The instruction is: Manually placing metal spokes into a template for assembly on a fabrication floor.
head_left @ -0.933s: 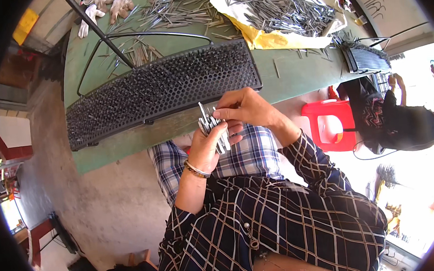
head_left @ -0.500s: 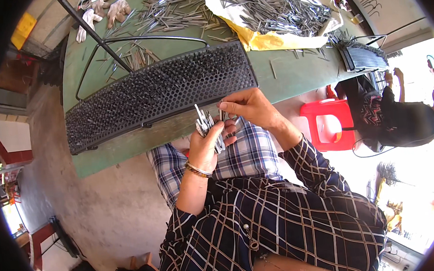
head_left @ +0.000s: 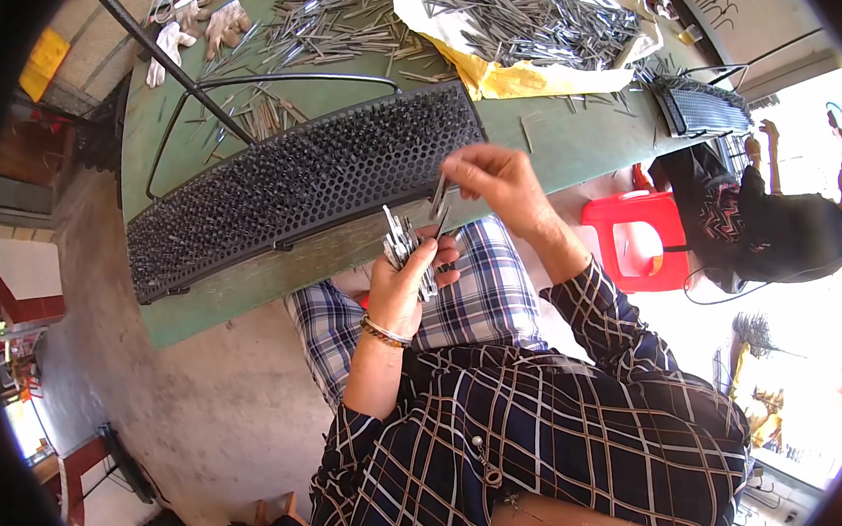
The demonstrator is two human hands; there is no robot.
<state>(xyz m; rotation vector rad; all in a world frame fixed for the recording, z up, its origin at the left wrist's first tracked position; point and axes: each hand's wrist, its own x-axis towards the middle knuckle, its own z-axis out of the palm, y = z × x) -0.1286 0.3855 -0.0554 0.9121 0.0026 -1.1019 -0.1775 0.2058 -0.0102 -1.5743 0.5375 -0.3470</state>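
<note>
My left hand (head_left: pixel 405 288) is closed round a bundle of short, thin metal rods (head_left: pixel 397 240), whose ends stick up past the thumb. Above it and to the right, my right hand (head_left: pixel 505 192) pinches a slim grey metal rod (head_left: pixel 438 199) between thumb and fingertips. Just beyond both hands is a long black perforated rack (head_left: pixel 424 161) at the table's near edge. Many dark rod ends fill its holes on the left and middle, while bare holes show toward its right end and lower edge.
Loose metal rods (head_left: pixel 330 32) lie over the green table (head_left: pixel 554 144). A big heap of rods (head_left: pixel 541 15) sits on a white and yellow sack (head_left: pixel 506 81). Gloves (head_left: pixel 225 26) lie at the far left. Right of me are a red stool (head_left: pixel 637 240) and another person (head_left: pixel 765 213).
My right hand has moved up and right, away from the left hand, toward the rack with a rod in its fingertips. The left hand has hardly moved.
</note>
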